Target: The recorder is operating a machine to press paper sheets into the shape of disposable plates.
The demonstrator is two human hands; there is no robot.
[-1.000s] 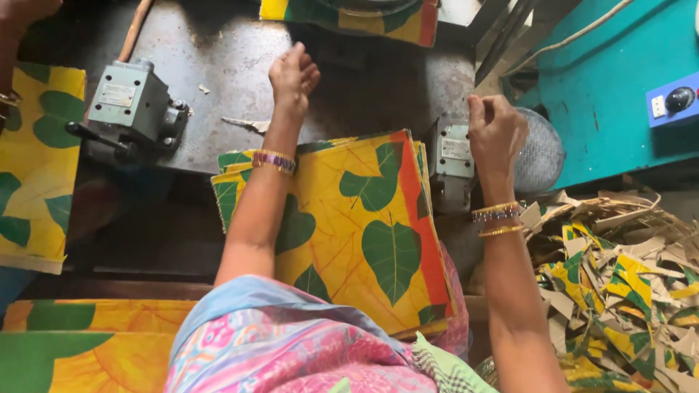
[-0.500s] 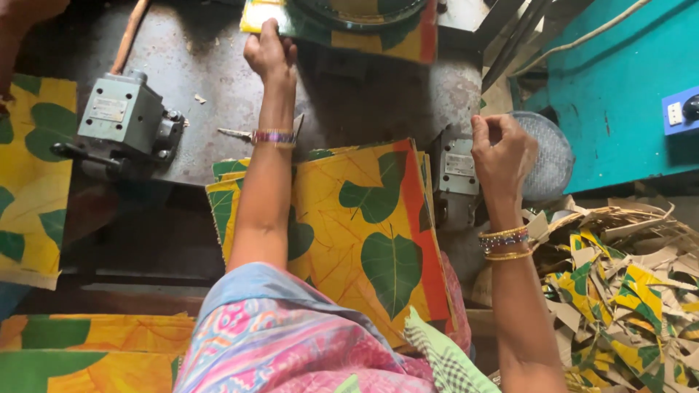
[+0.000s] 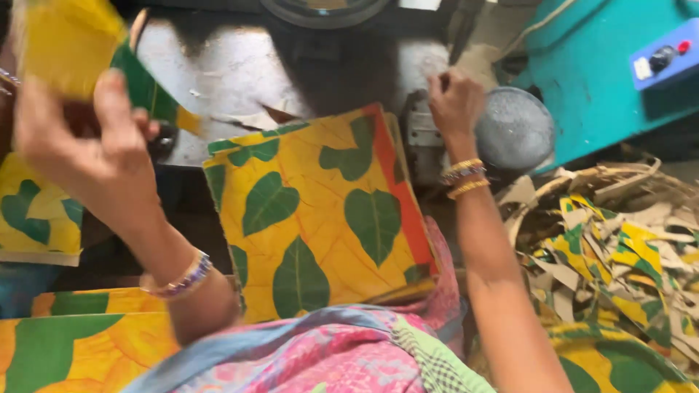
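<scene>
Leftmost, a printed sheet [image 3: 33,218] with green leaves on yellow lies flat at the edge of view, and more of the same stock [image 3: 80,342] sits low at my left knee.

My left hand [image 3: 87,156] is raised near the camera, fingers curled and closed on a yellow piece with a green patch [image 3: 73,51]. It is blurred, so its outline is hard to read, but the grip is clearly on it and it hangs in the air, clear of the dark metal press bed [image 3: 240,65].

Centre: a stack of yellow sheets with green leaf print [image 3: 320,211] and a red band on its right edge rests tilted from my lap up against the bed. The top sheet looks whole and uncut. A small pale scrap [image 3: 247,120] lies on the bed just beyond the stack's far corner.

Right of the stack, my right hand [image 3: 455,102] is closed into a loose fist on the grey metal switch box [image 3: 422,135] at the bed's side; what exactly the fingers press or grip I cannot tell. A round grey metal disc [image 3: 513,131] sits just beyond it, and a teal machine housing [image 3: 604,73] behind.

Far right: a basket [image 3: 619,182] heaped with yellow-green offcuts [image 3: 626,255].

Judgement: one piece is out and in hand; the heap of trimmings suggests many done, the thick stack many left.
</scene>
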